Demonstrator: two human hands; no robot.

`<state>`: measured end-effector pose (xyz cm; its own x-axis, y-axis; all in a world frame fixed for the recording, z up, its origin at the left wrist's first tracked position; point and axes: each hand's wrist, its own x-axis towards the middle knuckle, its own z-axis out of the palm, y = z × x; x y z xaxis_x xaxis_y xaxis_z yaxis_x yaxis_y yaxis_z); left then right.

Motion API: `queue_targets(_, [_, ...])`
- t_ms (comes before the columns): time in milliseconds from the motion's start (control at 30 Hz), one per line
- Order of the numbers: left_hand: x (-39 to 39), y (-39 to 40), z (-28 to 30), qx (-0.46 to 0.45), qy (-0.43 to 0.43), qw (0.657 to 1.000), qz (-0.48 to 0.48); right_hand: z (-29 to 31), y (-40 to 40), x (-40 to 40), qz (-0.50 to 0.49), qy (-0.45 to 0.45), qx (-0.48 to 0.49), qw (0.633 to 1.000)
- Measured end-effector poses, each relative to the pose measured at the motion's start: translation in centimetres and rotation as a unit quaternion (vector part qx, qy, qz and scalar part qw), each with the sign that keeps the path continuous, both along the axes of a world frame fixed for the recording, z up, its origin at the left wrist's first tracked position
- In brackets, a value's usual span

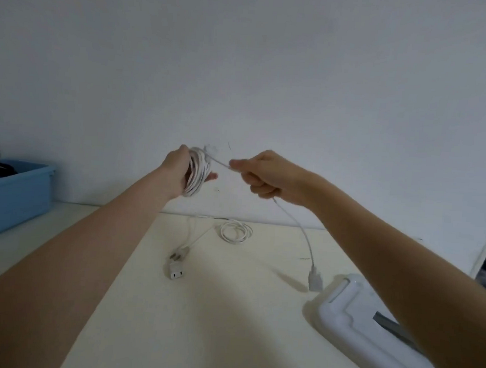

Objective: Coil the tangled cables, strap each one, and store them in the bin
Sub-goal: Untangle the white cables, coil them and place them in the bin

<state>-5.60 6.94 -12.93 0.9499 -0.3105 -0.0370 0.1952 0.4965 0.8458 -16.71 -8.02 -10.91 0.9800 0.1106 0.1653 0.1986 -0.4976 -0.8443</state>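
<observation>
White cable (198,172) sits coiled in your left hand (176,173), curled round the loops above the bench (198,310); your right hand (268,175) pinches the loose tail taut, likely to wrap it neatly.

Surfaces as I see them from my station:

- White cable coil (197,171), gripped in the left hand (176,173): smooth plastic sheath with a slight sheen.
- Free run of that cable, held in the right hand (268,175), ending in a white connector (315,279) of smooth plastic.
- Thin white cable (236,231) looped on the table: same smooth plastic look.
- Power plug (176,269): pale plastic body, matt.
- Table (203,324): cream top, smooth, matt.
- Bin (11,190): blue plastic, smooth, low gloss.
- White device (350,312) at my right: glossy moulded plastic.
- Wall (244,69): matt painted finish, scuffed in places.
</observation>
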Motion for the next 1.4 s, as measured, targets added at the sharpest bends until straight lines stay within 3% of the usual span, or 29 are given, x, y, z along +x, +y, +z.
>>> queue_targets(100, [-1.8,-1.2,2.0,-0.096,-0.021,0.994,-0.051,-2.3,1.0,0.6,0.060,0.074,0.011,0.995])
queue_targets(233, [-5.7,-1.6,4.0,-0.064,-0.092,0.978,-0.176,-4.2,0.5,1.3,0.064,0.118,-0.038,0.990])
queue_targets(333, [-7.5,-0.2,4.5,0.094,-0.152,0.945,-0.274,-4.1,-1.6,1.2,-0.001,0.113,-0.081,0.990])
queue_targets(400, [-7.6,0.7,4.1,0.258,-0.174,0.890,-0.334,-3.3,-3.1,0.9,-0.050,0.091,-0.098,0.990])
queue_targets(467, [-7.0,1.0,3.3,0.378,-0.133,0.826,-0.396,-2.0,-3.7,0.7,-0.082,0.063,-0.104,0.989])
queue_targets(533, [-5.9,0.6,2.5,0.427,-0.081,0.809,-0.395,-0.9,-3.1,0.9,-0.106,0.028,-0.113,0.988])
queue_targets(600, [-5.2,0.0,1.9,0.434,-0.062,0.824,-0.360,-0.1,-1.9,1.0,-0.118,-0.005,-0.117,0.986])
queue_targets(667, [-4.6,-0.3,1.1,0.402,-0.049,0.862,-0.304,0.3,-1.1,1.0,-0.110,-0.029,-0.087,0.990])
queue_targets(767, [-3.9,-0.3,0.0,0.316,-0.043,0.932,-0.173,0.1,-0.9,0.7,-0.085,-0.028,-0.014,0.996])
queue_targets(867, [-3.2,-0.7,-0.4,0.207,-0.041,0.974,-0.080,-1.0,-0.4,0.5,0.004,0.025,0.034,0.999])
queue_targets(967, [-3.7,-1.4,0.3,0.063,-0.015,0.995,-0.078,-2.0,0.4,0.4,0.085,0.070,0.078,0.991])
queue_targets(1100, [-4.9,-1.9,1.7,-0.070,-0.033,0.987,-0.140,-3.6,0.0,0.6,0.138,0.113,0.061,0.982])
queue_targets(1167, [-5.2,-1.4,2.1,-0.050,-0.063,0.979,-0.187,-4.3,-0.2,0.9,0.111,0.107,0.056,0.986])
queue_targets(1267, [-5.9,-0.1,2.2,0.102,-0.141,0.957,-0.232,-4.8,-0.4,1.4,0.055,0.064,0.067,0.994])
queue_targets(1400, [-6.1,1.2,1.3,0.196,-0.204,0.932,-0.225,-4.9,0.7,1.7,0.055,0.008,-0.012,0.998])
